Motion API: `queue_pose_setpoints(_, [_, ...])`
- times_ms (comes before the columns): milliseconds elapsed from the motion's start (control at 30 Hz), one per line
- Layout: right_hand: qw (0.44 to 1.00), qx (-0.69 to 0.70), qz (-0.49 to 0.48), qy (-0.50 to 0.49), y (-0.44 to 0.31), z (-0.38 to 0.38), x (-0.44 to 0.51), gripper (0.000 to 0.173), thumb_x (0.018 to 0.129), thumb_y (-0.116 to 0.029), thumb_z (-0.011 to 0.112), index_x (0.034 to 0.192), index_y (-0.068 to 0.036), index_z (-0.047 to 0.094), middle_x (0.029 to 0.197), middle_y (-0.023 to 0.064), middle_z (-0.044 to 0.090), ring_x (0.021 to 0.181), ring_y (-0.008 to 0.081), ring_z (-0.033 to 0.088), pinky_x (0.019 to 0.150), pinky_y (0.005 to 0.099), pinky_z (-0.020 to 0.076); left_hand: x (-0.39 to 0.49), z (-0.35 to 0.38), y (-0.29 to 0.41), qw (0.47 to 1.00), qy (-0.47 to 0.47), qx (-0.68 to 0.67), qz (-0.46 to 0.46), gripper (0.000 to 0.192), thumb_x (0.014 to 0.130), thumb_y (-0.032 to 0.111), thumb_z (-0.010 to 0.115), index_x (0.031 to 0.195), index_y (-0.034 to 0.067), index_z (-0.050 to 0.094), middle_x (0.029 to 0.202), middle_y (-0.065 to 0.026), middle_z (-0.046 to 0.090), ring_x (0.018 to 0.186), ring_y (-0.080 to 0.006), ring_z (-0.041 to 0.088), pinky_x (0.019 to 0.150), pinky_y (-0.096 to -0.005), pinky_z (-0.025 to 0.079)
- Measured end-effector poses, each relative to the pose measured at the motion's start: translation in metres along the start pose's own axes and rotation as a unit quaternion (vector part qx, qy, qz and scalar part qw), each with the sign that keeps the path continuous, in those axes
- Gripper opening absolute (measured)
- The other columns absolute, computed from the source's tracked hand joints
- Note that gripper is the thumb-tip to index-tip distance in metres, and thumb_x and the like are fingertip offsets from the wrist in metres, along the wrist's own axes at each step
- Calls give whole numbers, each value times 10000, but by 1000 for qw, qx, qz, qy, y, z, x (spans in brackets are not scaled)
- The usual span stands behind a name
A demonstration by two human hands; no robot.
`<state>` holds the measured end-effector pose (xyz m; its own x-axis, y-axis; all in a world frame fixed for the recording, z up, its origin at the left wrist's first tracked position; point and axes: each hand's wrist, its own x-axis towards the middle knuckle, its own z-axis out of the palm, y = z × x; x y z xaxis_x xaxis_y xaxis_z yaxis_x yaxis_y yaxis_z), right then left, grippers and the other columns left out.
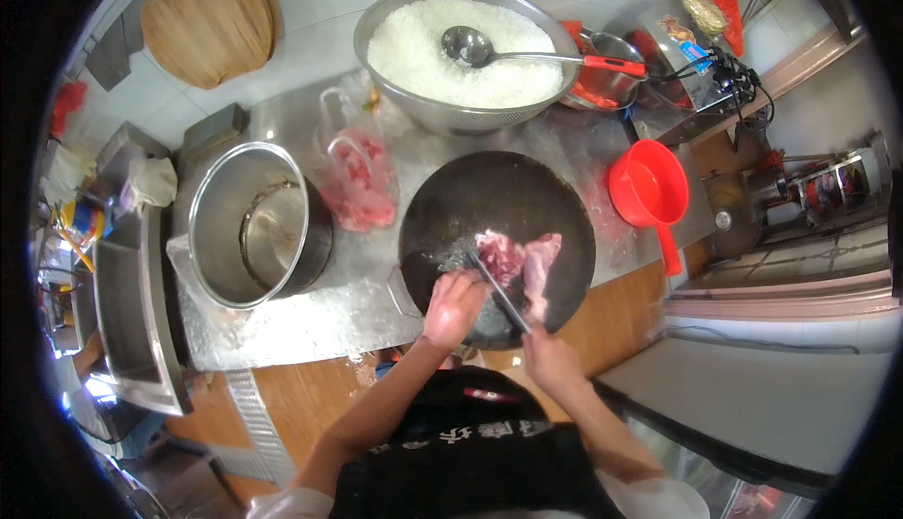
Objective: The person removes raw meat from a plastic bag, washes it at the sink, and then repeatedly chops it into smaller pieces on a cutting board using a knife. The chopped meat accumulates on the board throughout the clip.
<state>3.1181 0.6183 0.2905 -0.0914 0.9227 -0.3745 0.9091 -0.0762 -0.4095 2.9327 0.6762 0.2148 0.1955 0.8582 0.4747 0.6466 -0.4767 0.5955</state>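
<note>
My right hand [554, 362] grips the handle of a kitchen knife [502, 296]. The blade slants up and to the left over a round dark chopping board [494, 187] with a metal side handle. Just left of the blade, my left hand [455, 309] rests low over the board with its fingers bent; whatever is under them is hidden. A dark red piece of raw meat [500, 258] lies right beside the blade. Farther right is a longer, paler piece of raw meat [542, 269]. Small wet scraps [457, 254] lie near my left fingertips.
Behind the board, a large metal colander [465, 118] holds white rice [416, 32] and a ladle [508, 57]. A deep metal pot [211, 237] and a plastic bag of raw meat [360, 187] stand left. A red plastic dipper [645, 187] is right; a sink [127, 307] is far left.
</note>
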Motion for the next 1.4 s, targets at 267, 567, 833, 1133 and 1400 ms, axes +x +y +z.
queue_pose_setpoints(267, [998, 48, -43, -10, -30, 10, 71, 233, 950, -219, 469, 962, -1, 553, 729, 270, 624, 671, 472, 616, 622, 578, 486, -3, 8, -8, 1000, -12, 22, 9, 186, 744, 64, 646, 927, 58, 677, 1057, -95, 624, 1040, -286, 581, 880, -398, 474])
queue_pose_setpoints(567, [997, 64, -20, -33, 21, 18, 24, 257, 956, -237, 490, 1020, 9, 525, 751, 300, 625, 708, 483, 622, 652, 589, 477, -3, 4, -6, 998, 41, -38, -35, 183, 787, 26, 657, 967, 52, 639, 1060, -120, 605, 978, -327, 571, 876, -404, 471])
queue_pose_setpoints(833, [999, -2, -20, -34, 10, -3, 6, 249, 952, -247, 523, 949, -4, 573, 697, 271, 619, 641, 451, 623, 600, 532, 513, -6, 7, -8, 997, 35, -11, -68, 235, 776, -5, 619, 1009, 23, 621, 1039, -135, 590, 977, -343, 553, 867, -422, 469])
queue_pose_setpoints(1133, [992, 83, -84, 41, -5, 18, 52, 240, 952, -229, 502, 987, 8, 523, 718, 286, 621, 695, 482, 620, 636, 578, 482, -5, 14, -11, 997, 16, 29, -73, 259, 744, 16, 643, 1000, 24, 605, 1054, -149, 571, 982, -348, 541, 864, -430, 474])
queue_pose_setpoints(1400, [997, 48, -13, -60, 11, -5, -5, 241, 951, -203, 516, 1086, -5, 544, 707, 283, 617, 661, 472, 619, 606, 549, 497, -5, 11, -10, 998, 8, 35, -55, 255, 735, 31, 642, 987, 19, 605, 1043, -144, 563, 977, -346, 536, 869, -422, 472])
